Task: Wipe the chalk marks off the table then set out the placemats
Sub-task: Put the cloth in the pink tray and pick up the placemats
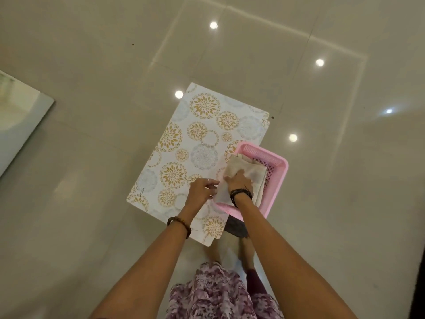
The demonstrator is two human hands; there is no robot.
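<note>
Head view. Nearest the lens: purple floral clothing (220, 293) at the bottom edge, with two bare forearms reaching forward and down from it. A beaded bracelet (179, 223) on the left wrist, dark cord bands (241, 194) on the right wrist.

Left hand (201, 189), a ring on one finger, fingers curled and pinching the near-left edge of a folded beige cloth (249, 174). Right hand (238, 181) laid flat on top of the same cloth, fingers spread a little and pressing down. Cloth creased and folded into a rough square, resting across the near-left part of a pink plastic basket (279, 171), its edge overhanging the basket's rim toward the left hand.

Basket, with perforated walls, sitting on the right near corner of a small low worktop (161, 162). Worktop covered by a pale surface printed with gold and grey-blue round floral medallions, small lettering near its left near corner; whether this is a placemat or the top itself, cannot tell. No telling any chalk marks apart on the pattern.

Glossy beige tiled floor (92, 65) all around, with bright round reflections of ceiling lights. A flat pale panel (20, 120) at the far left edge, well apart from the worktop.
</note>
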